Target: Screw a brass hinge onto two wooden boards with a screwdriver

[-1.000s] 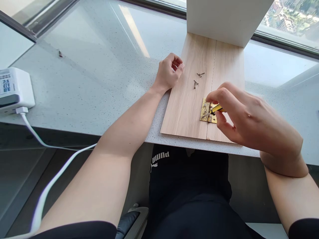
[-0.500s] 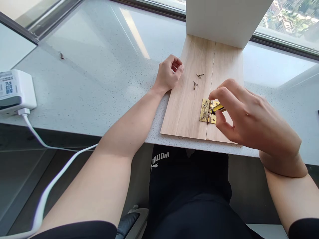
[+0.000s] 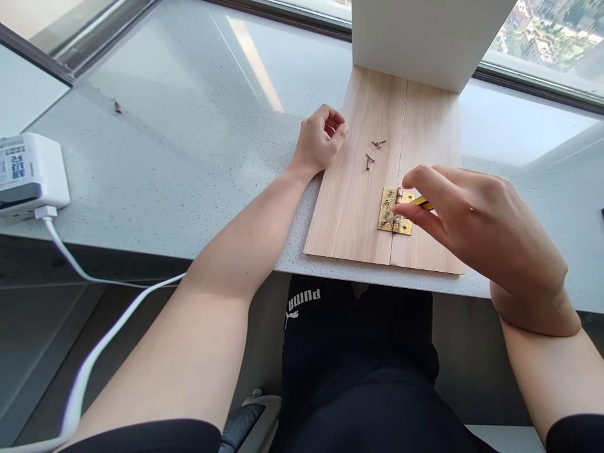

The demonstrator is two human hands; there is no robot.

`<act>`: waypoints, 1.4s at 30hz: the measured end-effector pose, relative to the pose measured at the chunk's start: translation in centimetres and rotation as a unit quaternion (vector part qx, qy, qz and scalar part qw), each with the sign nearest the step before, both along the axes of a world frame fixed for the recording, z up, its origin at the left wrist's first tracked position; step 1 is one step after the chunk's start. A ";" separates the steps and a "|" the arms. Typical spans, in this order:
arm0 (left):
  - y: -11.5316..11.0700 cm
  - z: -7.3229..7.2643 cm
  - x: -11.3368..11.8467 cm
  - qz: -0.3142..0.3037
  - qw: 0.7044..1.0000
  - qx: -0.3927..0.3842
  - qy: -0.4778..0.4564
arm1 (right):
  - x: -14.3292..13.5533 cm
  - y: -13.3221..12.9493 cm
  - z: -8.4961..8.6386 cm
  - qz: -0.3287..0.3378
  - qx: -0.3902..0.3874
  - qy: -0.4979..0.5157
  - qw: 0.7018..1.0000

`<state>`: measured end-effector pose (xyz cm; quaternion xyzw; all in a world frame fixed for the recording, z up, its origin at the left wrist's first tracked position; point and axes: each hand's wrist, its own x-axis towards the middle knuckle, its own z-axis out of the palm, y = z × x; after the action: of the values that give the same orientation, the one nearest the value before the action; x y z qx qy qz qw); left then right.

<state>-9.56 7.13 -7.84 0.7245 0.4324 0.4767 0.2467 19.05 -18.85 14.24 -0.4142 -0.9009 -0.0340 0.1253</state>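
A brass-coloured hinge [image 3: 387,200] lies flat across the seam between two pale wooden boards [image 3: 349,214]. My right hand [image 3: 481,220] is closed around a screwdriver [image 3: 421,202] with a yellow and black handle; its tip rests on the hinge's left leaf, near the lower corner. The palm hides most of the handle. Several small screws [image 3: 369,162] lie loose on the left board, above the hinge. At that board's left edge rests my left hand [image 3: 321,138], fingers loosely curled, with nothing visible in it.
A white panel [image 3: 415,38] stands upright on the far end of the boards. On the speckled countertop [image 3: 189,157], a white power adapter [image 3: 42,170] with a thick cable [image 3: 94,352] sits at the left. Another small screw [image 3: 117,107] lies far left, near the window.
My right thumb has moved forward along the screwdriver toward its shaft, and the fingers have shifted. The screwdriver tip stays on the hinge's left leaf. My left hand is still.
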 end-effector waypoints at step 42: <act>-0.9 0.9 0.5 0.011 1.000 -0.017 0.022 | 0.0 1.3 -0.1 0.019 -0.037 0.024 0.999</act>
<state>-9.08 6.19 -6.96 0.7255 0.4535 0.4560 0.2449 19.01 -17.58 14.13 -0.4023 -0.9059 0.0116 0.1316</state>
